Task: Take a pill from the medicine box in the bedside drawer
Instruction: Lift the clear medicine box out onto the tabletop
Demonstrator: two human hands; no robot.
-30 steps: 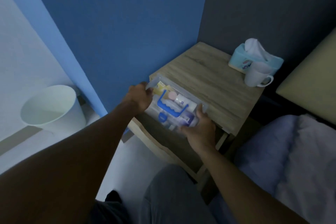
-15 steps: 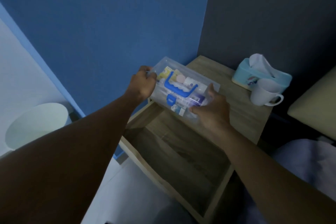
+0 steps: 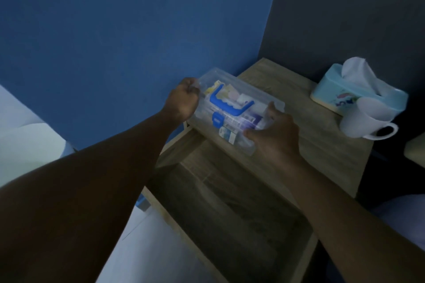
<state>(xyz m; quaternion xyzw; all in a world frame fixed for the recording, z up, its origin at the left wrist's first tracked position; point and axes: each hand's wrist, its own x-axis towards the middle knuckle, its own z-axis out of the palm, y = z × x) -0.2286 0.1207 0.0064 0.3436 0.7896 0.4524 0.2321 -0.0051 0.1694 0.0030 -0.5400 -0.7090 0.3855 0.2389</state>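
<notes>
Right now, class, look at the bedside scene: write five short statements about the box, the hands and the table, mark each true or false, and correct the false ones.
1. Both hands hold the medicine box, the left hand at its far end and the right hand at its near end. True.
2. The box lid stands open. False: it is shut, the blue latch down.
3. The box handle is red. False: it is blue.
4. The drawer is open. True.
5. The white mug sits inside the drawer. False: it stands on the tabletop beside the tissue box.
</notes>
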